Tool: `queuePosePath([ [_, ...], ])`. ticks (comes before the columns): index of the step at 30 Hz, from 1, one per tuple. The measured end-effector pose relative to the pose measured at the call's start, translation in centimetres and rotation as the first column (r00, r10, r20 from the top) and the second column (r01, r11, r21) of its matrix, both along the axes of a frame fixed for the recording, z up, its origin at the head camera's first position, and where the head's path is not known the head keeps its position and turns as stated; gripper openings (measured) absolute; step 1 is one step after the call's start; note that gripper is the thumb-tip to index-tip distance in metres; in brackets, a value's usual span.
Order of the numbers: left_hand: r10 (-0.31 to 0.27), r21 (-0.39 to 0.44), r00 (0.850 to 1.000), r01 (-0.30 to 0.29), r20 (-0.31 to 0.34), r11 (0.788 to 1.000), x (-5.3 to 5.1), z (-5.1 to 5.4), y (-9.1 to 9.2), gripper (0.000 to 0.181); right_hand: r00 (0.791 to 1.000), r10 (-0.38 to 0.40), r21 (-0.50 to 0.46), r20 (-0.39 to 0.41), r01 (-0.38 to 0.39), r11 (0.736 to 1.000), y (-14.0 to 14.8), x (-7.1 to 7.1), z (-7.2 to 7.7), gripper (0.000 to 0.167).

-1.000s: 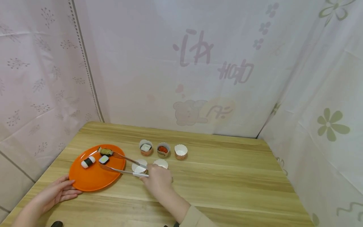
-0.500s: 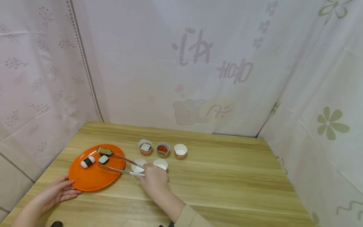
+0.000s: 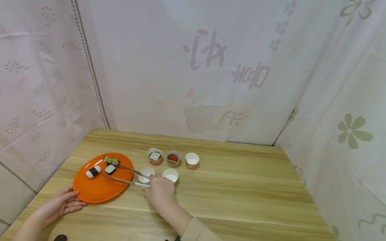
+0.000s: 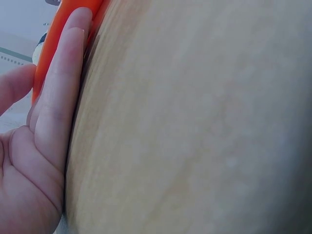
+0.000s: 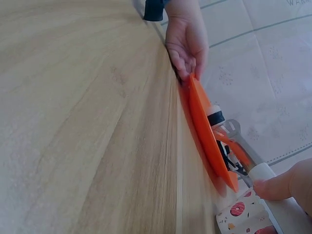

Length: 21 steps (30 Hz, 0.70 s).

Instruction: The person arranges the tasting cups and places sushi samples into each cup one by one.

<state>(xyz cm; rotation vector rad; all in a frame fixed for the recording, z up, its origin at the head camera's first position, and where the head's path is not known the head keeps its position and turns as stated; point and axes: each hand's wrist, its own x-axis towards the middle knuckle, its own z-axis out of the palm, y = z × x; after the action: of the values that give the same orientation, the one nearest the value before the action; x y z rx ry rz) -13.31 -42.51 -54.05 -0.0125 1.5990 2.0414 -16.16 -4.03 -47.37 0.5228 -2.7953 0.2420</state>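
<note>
My left hand [image 3: 60,205] holds the near left rim of the orange plate [image 3: 96,192], thumb on top and fingers underneath. My right hand [image 3: 163,192] grips metal tongs [image 3: 123,181] with white handles. The tongs' spread tips reach over the plate, one on each side of a square sushi piece [image 3: 110,169] with a black wrap; whether they touch it I cannot tell. To its left lies a white sushi piece with a black band [image 3: 93,172]. Behind it is a greenish-yellow piece [image 3: 112,161]. In the right wrist view the tongs [image 5: 243,148] partly hide the pieces.
Several paper cups stand right of the plate. One cup [image 3: 155,161] holds a white piece and another [image 3: 173,164] something red. White insides show in the cup [image 3: 192,161] at the right and two nearer ones. A dark object [image 3: 61,237] shows at the bottom edge.
My right hand has shifted a little to the left, and the tongs' tips have moved slightly left with it around the square sushi piece. The left hand and plate stay put.
</note>
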Motion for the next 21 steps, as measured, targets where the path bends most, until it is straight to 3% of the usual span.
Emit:
queuePosePath([
  [8, -0.003, 0.049, 1.0, 0.003, -0.003, 0.999, 0.05, 0.05, -0.09, 0.051, 0.999, -0.004, 0.02, -0.038, 0.004, 1.0, -0.22, -0.08, -0.11, 0.04],
  [21, -0.007, 0.008, 1.0, 0.006, 0.008, 1.0, 0.01, 0.3, 0.14, 0.073, 0.999, 0.011, 0.015, -0.041, -0.011, 1.0, -0.76, -0.27, 0.41, 0.035],
])
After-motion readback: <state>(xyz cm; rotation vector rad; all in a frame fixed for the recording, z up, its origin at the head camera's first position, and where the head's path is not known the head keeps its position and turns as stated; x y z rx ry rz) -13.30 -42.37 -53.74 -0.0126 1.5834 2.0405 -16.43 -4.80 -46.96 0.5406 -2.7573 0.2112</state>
